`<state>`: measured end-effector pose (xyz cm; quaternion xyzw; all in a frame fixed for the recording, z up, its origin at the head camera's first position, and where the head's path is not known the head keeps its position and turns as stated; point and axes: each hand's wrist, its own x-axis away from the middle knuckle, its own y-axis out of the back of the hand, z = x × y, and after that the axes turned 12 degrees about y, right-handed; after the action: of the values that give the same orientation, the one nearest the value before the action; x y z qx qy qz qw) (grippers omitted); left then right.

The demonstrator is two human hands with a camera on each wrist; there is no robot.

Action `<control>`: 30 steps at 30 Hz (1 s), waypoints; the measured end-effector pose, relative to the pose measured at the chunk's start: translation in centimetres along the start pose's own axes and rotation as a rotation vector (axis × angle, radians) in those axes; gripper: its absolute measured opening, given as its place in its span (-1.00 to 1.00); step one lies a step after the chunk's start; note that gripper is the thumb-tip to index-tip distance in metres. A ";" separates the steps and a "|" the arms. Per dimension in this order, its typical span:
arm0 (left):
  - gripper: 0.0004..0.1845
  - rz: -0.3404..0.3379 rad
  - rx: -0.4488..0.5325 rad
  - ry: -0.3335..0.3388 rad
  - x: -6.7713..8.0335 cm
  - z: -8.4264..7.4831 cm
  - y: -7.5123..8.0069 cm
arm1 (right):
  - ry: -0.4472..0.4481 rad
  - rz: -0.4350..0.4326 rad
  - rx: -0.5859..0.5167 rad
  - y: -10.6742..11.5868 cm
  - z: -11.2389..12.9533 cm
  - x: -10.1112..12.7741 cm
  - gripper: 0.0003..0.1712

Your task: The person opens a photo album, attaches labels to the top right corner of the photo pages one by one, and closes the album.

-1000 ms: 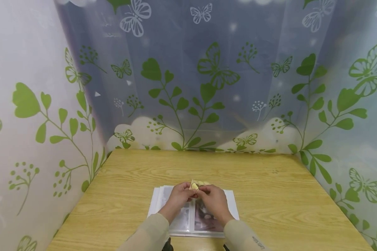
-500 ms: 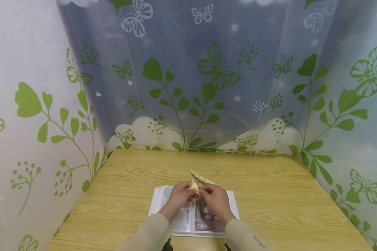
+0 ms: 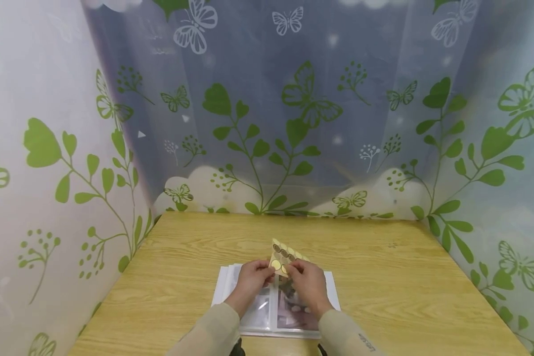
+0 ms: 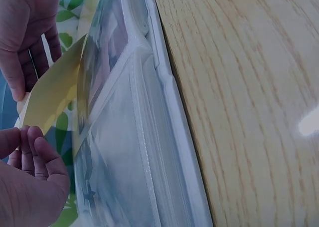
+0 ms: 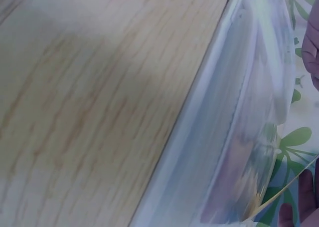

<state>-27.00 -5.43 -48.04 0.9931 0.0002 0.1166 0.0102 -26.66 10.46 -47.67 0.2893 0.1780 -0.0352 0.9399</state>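
Observation:
Both hands hold a small sheet of round gold stickers (image 3: 281, 253) above an open photo album (image 3: 257, 319). My left hand (image 3: 250, 283) pinches the sheet's lower left corner between thumb and fingers. At its lower edge, farther right, my right hand (image 3: 310, 286) pinches it too. Some circles look bright yellow, others a darker brown. In the left wrist view the plain yellowish back of the sheet (image 4: 56, 92) bends between the two hands. Seen from the right wrist, only a thin edge of the sheet (image 5: 281, 191) shows beside the fingers.
The album's clear pocket pages (image 4: 117, 157) lie spread, with a dark pinkish picture (image 3: 295, 316) on the right page. Beneath is a wood-grain table (image 3: 396, 282). A curtain (image 3: 267, 148) printed with leaves and butterflies encloses the back and sides.
The sticker sheet has tilted up and flattened, so several rows of circles now show. My right hand has shifted slightly right along its lower edge; the left has barely moved.

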 end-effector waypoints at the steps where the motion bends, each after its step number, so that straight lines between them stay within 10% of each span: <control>1: -0.83 -0.001 0.006 0.001 0.0 -0.1 0.0 | -0.012 -0.010 -0.011 0.1 0.0 -0.1 -0.89; 30: -0.81 -0.193 -0.008 0.032 -4.4 -0.8 1.3 | -0.053 -0.093 0.004 1.8 -1.6 0.0 -0.83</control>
<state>-31.44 -6.77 -48.24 0.9864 0.0955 0.1312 0.0253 -26.87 12.83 -47.98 0.2817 0.1662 -0.0869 0.9410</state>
